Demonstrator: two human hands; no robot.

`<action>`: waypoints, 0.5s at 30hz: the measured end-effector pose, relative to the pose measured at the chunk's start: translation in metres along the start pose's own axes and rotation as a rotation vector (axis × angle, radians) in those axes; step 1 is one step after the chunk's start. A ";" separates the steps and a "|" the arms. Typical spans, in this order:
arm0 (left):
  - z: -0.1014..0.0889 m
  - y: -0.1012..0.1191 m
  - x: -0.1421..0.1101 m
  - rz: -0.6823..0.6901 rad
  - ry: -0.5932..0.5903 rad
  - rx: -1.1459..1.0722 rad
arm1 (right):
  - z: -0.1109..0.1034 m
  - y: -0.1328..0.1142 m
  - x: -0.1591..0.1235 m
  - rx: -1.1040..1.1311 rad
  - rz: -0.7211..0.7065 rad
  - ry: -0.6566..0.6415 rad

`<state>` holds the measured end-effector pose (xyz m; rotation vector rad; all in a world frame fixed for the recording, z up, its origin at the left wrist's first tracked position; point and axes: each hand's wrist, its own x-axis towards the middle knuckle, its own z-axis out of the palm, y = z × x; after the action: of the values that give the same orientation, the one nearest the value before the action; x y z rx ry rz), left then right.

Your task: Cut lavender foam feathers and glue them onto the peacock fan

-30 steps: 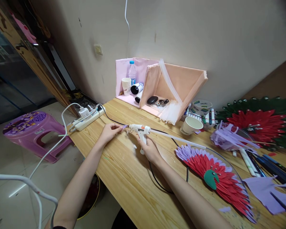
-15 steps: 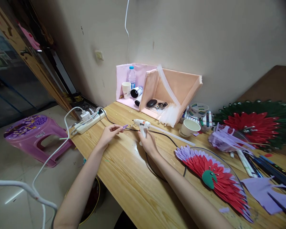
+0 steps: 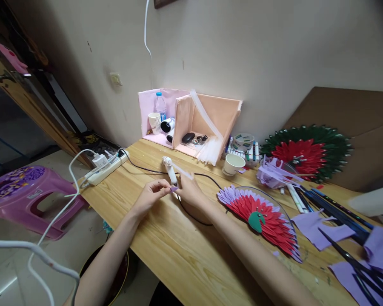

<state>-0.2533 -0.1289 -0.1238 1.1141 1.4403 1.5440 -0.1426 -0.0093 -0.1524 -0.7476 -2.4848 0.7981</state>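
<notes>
My left hand (image 3: 155, 192) is closed, pinching a small purple foam or paper strip (image 3: 173, 189) between thumb and fingertips. My right hand (image 3: 189, 190) meets it from the other side, its thumb and fingers closed at the same strip. Just behind the fingers is a white hot glue gun (image 3: 170, 169), its lower part partly hidden; it appears to be out of my right hand's grip. A translucent glue stick (image 3: 182, 171) runs from it toward the right. To the right of my hands lies a half-round fan of red and purple petals (image 3: 276, 225) with a green head piece (image 3: 257, 222).
A power strip (image 3: 107, 168) sits at the left table edge, with a black cord (image 3: 143, 168) crossing the table. Behind stand a pink box organiser (image 3: 207, 106) and a paper cup (image 3: 233, 164). Scissors (image 3: 349, 257), purple scraps (image 3: 322, 229) and pens lie right. A stool (image 3: 35, 199) stands left.
My right hand has gone from gripping the glue gun's handle to the purple strip, and the gun has turned. Both hands have come together. The view has shifted right.
</notes>
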 end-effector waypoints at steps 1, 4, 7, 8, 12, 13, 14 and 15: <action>0.008 0.003 0.001 0.009 -0.025 -0.010 | -0.012 0.002 -0.013 0.030 0.012 0.020; 0.035 0.010 0.004 0.063 -0.115 -0.048 | -0.054 0.005 -0.052 0.313 0.106 -0.056; 0.065 0.019 0.006 0.174 -0.266 -0.042 | -0.098 0.006 -0.086 0.618 0.225 -0.140; 0.075 0.024 0.007 0.218 -0.313 -0.017 | -0.110 0.006 -0.095 0.689 0.233 -0.143; 0.111 0.041 0.008 0.426 -0.474 0.120 | -0.148 0.010 -0.125 0.958 0.266 -0.312; 0.119 0.044 0.008 0.478 -0.508 0.144 | -0.154 0.012 -0.131 1.022 0.276 -0.347; 0.126 0.047 0.009 0.524 -0.536 0.162 | -0.160 0.014 -0.136 1.071 0.284 -0.365; 0.132 0.049 0.010 0.558 -0.558 0.178 | -0.164 0.016 -0.140 1.098 0.291 -0.373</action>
<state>-0.1309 -0.0780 -0.0744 1.9907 0.9340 1.2974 0.0582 -0.0174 -0.0713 -0.5417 -1.7291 2.2708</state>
